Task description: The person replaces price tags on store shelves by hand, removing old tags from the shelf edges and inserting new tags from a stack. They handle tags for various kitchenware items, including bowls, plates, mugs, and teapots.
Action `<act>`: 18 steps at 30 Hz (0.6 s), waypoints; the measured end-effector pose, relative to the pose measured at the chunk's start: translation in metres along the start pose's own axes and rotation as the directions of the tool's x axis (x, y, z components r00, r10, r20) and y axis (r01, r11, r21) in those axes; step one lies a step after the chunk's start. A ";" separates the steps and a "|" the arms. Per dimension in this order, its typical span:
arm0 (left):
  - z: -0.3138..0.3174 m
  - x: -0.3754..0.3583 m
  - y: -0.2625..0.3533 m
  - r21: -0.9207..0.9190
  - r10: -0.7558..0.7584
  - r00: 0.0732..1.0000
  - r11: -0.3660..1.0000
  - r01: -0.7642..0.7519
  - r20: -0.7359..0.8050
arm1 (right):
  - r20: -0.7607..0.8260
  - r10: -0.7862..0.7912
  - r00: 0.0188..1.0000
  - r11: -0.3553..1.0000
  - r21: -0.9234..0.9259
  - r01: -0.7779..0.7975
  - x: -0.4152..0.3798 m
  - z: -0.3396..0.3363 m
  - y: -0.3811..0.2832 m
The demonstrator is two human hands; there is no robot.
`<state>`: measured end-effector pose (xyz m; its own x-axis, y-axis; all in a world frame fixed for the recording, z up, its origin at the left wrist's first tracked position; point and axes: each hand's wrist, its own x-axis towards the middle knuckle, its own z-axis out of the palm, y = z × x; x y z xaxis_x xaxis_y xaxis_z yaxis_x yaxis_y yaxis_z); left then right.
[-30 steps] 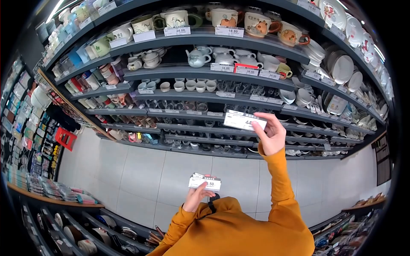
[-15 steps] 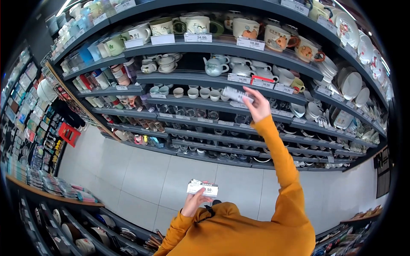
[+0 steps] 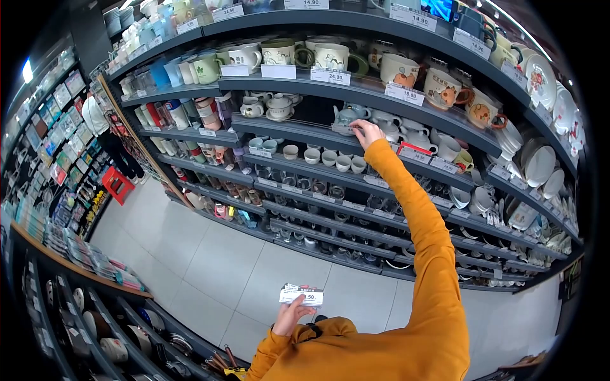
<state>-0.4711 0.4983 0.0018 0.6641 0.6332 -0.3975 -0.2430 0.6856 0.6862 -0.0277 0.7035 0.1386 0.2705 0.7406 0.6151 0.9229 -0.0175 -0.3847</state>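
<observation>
My left hand [image 3: 292, 316] holds a small stack of white price cards [image 3: 301, 296] low in front of my body, fingers closed round it. My right hand [image 3: 366, 133] is stretched out to the shelf edge [image 3: 298, 127] of the teapot row. Its fingers pinch a clear or greyish tag [image 3: 343, 129] at that edge, just below a pale blue teapot [image 3: 351, 114]. To the right of my hand are white teapots [image 3: 416, 138] and a red-framed price label [image 3: 413, 153].
Mugs [image 3: 332, 57] stand on the shelf above, small bowls [image 3: 329, 157] below. Plates [image 3: 540, 162] are at the right. Another person [image 3: 95, 117] stands at the far left near a red stool [image 3: 117, 184]. A lower rack [image 3: 127, 311] lies behind at the left.
My right hand has moved left and in to the shelf edge with the tag, which was held in the air before. The view has shifted, and my left hand still holds the cards.
</observation>
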 end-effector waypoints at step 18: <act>0.000 0.007 -0.006 0.028 -0.007 1.000 1.000 0.006 0.014 | 0.129 0.060 0.990 0.998 -0.001 -0.060 0.012 0.004 0.013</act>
<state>-0.4648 0.4983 -0.0050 0.6752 0.6237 -0.3937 -0.2190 0.6793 0.7005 -0.0134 0.7148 0.1385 0.2874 0.8187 0.4971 0.9052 -0.0626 -0.4203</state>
